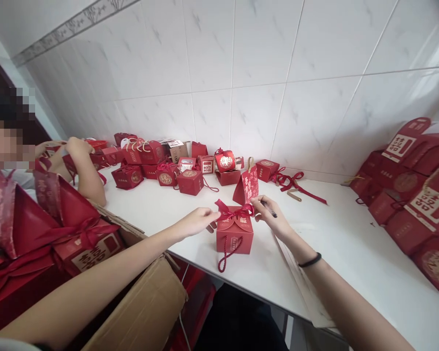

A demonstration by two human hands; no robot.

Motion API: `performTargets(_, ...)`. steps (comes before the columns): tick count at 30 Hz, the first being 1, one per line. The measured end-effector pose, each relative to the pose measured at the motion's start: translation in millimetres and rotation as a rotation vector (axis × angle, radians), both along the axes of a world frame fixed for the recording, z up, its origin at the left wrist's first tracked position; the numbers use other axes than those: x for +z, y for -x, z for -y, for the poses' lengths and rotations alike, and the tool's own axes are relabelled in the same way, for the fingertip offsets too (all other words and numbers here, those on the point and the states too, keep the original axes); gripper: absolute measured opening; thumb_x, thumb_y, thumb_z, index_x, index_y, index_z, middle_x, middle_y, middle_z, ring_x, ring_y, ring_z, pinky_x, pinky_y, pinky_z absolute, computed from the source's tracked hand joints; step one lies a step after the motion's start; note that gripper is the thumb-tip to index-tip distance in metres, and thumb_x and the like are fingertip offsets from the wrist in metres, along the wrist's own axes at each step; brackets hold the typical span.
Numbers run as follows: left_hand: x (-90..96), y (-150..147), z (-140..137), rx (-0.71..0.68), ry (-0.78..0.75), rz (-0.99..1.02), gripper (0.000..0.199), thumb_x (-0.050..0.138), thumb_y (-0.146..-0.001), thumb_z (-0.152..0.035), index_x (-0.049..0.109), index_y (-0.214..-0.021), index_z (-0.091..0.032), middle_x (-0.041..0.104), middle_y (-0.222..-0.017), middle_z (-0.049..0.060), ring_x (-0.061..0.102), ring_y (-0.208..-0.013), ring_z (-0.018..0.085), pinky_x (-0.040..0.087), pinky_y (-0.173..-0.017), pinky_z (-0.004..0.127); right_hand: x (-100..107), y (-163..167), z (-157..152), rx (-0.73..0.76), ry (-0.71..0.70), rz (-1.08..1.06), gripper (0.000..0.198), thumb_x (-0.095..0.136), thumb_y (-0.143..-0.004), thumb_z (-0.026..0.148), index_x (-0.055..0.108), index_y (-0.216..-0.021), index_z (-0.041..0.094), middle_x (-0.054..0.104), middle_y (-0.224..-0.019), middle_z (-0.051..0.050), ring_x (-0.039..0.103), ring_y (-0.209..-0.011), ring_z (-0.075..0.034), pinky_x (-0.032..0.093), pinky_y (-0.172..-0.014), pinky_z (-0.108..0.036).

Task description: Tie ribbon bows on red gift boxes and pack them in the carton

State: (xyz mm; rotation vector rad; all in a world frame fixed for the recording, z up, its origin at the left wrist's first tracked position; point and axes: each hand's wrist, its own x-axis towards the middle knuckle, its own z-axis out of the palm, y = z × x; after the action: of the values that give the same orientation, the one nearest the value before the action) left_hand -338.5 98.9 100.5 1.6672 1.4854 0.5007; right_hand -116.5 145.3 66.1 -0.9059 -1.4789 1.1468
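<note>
A red gift box [229, 241] stands upright at the front of the white table, its rope handle hanging down the near side. Across its top lies a red ribbon bow [236, 213]. My left hand [200, 221] is closed in a pinch at the bow's left side. At the right loop, the fingers of my right hand [272, 215] are pinched together on the ribbon. A small dark object shows against that hand; I cannot make out what it is. Just behind the box stands a triangular red box [248, 185] with a tan loop.
Several red boxes [192, 181] line the wall. Loose red ribbon [296, 183] lies at the back right. Stacked gift boxes [398, 180] fill the right end. At left, a cardboard carton [142, 302] holds ribboned boxes; beyond it is another person's arm [89, 170].
</note>
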Motion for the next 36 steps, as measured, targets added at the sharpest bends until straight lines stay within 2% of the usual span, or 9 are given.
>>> performTargets(3, -2.4, -1, 1, -0.053, -0.034, 0.066, 0.030, 0.045, -0.078, -0.042, 0.056, -0.074, -0.015, 0.065, -0.080, 0.005, 0.061, -0.070, 0.016, 0.046, -0.069, 0.028, -13, 3, 3, 0.024, 0.047, -0.145, 0.041, 0.071, -0.068, 0.050, 0.050, -0.081, 0.017, 0.053, -0.072, 0.000, 0.052, -0.061, -0.012, 0.044, -0.055, -0.023)
performTargets(8, -8.0, 3, 0, -0.076, -0.042, 0.089, 0.027, 0.044, -0.074, -0.037, 0.057, -0.069, -0.015, 0.063, -0.078, 0.006, 0.061, -0.070, 0.017, 0.048, -0.069, 0.030, -26, 1, 6, 0.051, 0.138, -0.238, 0.042, 0.074, -0.066, 0.045, 0.048, -0.084, 0.017, 0.056, -0.071, 0.001, 0.055, -0.065, -0.013, 0.047, -0.063, -0.026)
performTargets(17, 1.9, 4, 3, -0.067, -0.110, -0.090, 0.023, 0.042, -0.067, -0.033, 0.052, -0.051, -0.018, 0.059, -0.063, 0.002, 0.056, -0.067, 0.018, 0.041, -0.066, 0.028, -23, 4, 10, -0.073, 0.110, -0.279, 0.045, 0.077, -0.061, 0.046, 0.047, -0.081, 0.018, 0.053, -0.066, 0.004, 0.059, -0.066, -0.015, 0.055, -0.073, -0.034)
performTargets(24, 3.1, 5, 7, -0.066, -0.123, -0.108, 0.024, 0.039, -0.061, -0.031, 0.041, -0.041, -0.019, 0.052, -0.054, 0.000, 0.050, -0.060, 0.016, 0.036, -0.060, 0.027, -24, 3, 10, -0.123, 0.183, -0.294, 0.048, 0.075, -0.062, 0.048, 0.041, -0.083, 0.020, 0.052, -0.074, 0.002, 0.065, -0.068, -0.020, 0.057, -0.067, -0.036)
performTargets(27, 3.9, 6, 9, -0.043, -0.126, -0.208, 0.025, 0.039, -0.064, -0.034, 0.038, -0.043, -0.019, 0.045, -0.048, -0.001, 0.047, -0.055, 0.016, 0.034, -0.055, 0.027, -25, 1, 7, -0.150, 0.124, -0.244, 0.049, 0.072, -0.065, 0.052, 0.041, -0.085, 0.020, 0.052, -0.077, 0.000, 0.064, -0.073, -0.022, 0.055, -0.066, -0.036)
performTargets(29, 3.4, 7, 8, 0.018, -0.192, -0.235, 0.023, 0.041, -0.067, -0.037, 0.046, -0.055, -0.019, 0.053, -0.059, 0.001, 0.053, -0.065, 0.019, 0.040, -0.061, 0.028, -24, 1, 7, -0.265, -0.038, -0.169, 0.045, 0.068, -0.069, 0.054, 0.043, -0.085, 0.020, 0.052, -0.081, -0.001, 0.061, -0.076, -0.020, 0.052, -0.066, -0.034)
performTargets(32, 0.7, 8, 0, 0.148, -0.360, -0.200, 0.032, 0.043, -0.071, -0.038, 0.054, -0.093, -0.017, 0.059, -0.106, 0.007, 0.055, -0.097, 0.023, 0.043, -0.082, 0.033, -20, 2, 13, -0.397, -0.304, -0.043, 0.034, 0.062, -0.077, 0.050, 0.046, -0.082, 0.020, 0.052, -0.081, -0.002, 0.054, -0.072, -0.016, 0.046, -0.064, -0.030)
performTargets(34, -1.3, 8, -6, 0.132, -0.415, -0.174, 0.040, 0.044, -0.073, -0.034, 0.050, -0.109, -0.018, 0.052, -0.122, 0.009, 0.051, -0.109, 0.023, 0.043, -0.089, 0.034, -19, 5, 18, -0.350, -0.364, -0.006, 0.029, 0.061, -0.081, 0.046, 0.046, -0.083, 0.021, 0.053, -0.080, -0.002, 0.052, -0.070, -0.016, 0.043, -0.064, -0.029)
performTargets(36, -2.4, 5, -8, 0.040, -0.433, -0.145, 0.039, 0.043, -0.076, -0.033, 0.051, -0.111, -0.019, 0.051, -0.123, 0.008, 0.050, -0.112, 0.023, 0.044, -0.090, 0.034, -18, 9, 22, -0.240, -0.340, 0.007, 0.028, 0.062, -0.081, 0.044, 0.047, -0.086, 0.021, 0.056, -0.082, -0.003, 0.053, -0.071, -0.017, 0.042, -0.064, -0.029)
